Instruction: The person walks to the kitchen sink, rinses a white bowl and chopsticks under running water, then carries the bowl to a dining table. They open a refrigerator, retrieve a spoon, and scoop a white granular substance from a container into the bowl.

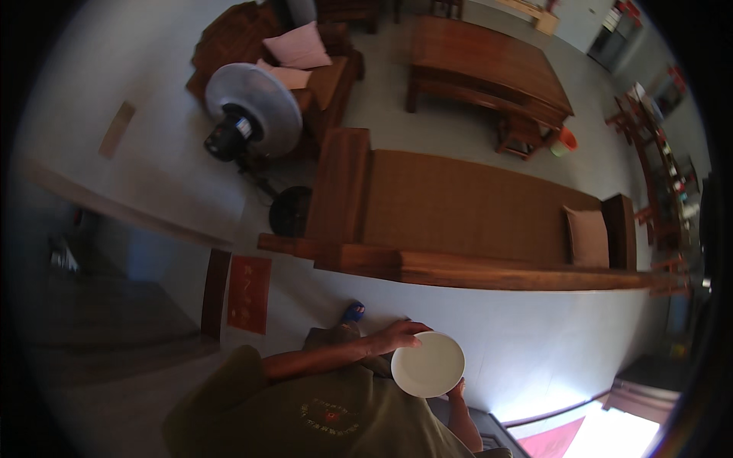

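A round white plate point(429, 366) is held in front of my body, with its bare face turned up. My left hand point(398, 336) grips the upper left rim, the thumb lying over the edge. At the lower right rim, my right hand point(456, 390) holds the plate from the side; most of its fingers are hidden beneath it.
A long wooden settee point(481, 206) with a cushion stands before me. To the left are a pedestal fan point(252, 109) and a red mat point(249, 295). Farther off are a wooden table point(481, 63), a stool point(521, 134) and an orange bin point(564, 142).
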Available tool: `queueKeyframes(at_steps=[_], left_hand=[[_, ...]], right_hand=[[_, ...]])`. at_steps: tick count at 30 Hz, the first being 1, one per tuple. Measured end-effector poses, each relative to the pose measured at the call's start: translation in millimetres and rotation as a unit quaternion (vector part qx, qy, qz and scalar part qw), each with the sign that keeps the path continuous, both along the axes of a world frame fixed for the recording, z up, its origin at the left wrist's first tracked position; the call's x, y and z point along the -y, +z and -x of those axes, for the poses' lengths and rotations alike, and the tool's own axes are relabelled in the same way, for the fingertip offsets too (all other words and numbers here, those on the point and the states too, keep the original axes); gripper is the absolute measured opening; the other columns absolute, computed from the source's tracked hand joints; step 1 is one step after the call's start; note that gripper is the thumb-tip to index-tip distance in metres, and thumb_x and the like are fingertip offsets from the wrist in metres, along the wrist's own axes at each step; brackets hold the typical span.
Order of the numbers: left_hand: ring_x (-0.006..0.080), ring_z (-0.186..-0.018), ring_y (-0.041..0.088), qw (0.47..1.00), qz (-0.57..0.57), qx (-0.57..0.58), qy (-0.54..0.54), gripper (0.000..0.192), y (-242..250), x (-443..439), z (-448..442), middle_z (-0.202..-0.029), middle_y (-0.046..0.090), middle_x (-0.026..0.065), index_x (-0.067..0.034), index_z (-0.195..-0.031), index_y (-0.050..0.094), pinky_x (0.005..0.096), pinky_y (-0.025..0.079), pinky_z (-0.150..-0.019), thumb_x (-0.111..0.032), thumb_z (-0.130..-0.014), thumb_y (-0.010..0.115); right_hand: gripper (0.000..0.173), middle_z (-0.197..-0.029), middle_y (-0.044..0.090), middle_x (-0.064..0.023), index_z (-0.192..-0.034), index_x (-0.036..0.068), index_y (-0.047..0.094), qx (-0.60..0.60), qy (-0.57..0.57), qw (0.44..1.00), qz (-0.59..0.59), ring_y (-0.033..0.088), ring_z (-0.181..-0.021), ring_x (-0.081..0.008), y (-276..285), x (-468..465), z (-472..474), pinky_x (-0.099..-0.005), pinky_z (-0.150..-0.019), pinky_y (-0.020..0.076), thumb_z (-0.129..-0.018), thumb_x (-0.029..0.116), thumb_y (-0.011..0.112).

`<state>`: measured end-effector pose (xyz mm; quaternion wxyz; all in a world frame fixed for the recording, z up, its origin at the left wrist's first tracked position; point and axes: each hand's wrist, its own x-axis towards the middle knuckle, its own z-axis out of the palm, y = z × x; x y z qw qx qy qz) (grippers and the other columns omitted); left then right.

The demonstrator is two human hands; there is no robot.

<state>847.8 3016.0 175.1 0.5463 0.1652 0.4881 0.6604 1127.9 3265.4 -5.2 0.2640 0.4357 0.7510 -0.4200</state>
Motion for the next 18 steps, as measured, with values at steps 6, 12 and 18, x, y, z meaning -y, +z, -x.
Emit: queueKeyframes(at_steps=[6,12,18], left_hand=[[0.0185,-0.114,0.059,0.975,-0.021,0.021,0.220,0.049,-6.9,89.9,-35.4,-0.122,0.065,0.0108,0.000,-0.132,0.059,0.0357,0.047,-0.098,-0.018,-0.087,0.061],[0.0169,-0.113,0.060,0.919,0.002,0.062,0.389,0.048,15.2,241.6,-65.8,-0.123,0.065,0.0095,0.002,-0.136,0.055,0.0321,0.046,-0.098,-0.017,-0.092,0.060],[0.0162,-0.112,0.058,0.857,0.026,0.048,0.512,0.046,21.1,418.2,-84.8,-0.120,0.064,0.0095,0.003,-0.133,0.056,0.0317,0.045,-0.097,-0.020,-0.094,0.058]], right_hand=[[0.011,-0.075,0.069,-0.0152,-0.089,-0.003,0.067,0.061,-0.070,0.994,0.064,0.069,-0.057,-0.0239,14.3,-25.6,74.5,-0.0379,-0.046,0.0589,-0.089,0.004,0.060],[0.010,-0.074,0.068,-0.0175,-0.087,-0.006,0.065,0.043,0.071,0.990,0.114,0.068,-0.054,-0.0262,-1.0,94.0,176.6,-0.0397,-0.042,0.0574,-0.089,0.003,0.060],[0.014,-0.073,0.069,-0.0171,-0.091,-0.008,0.067,-0.040,0.274,0.953,0.123,0.068,-0.053,-0.0237,-4.5,298.6,258.2,-0.0352,-0.042,0.0577,-0.087,0.004,0.062]])
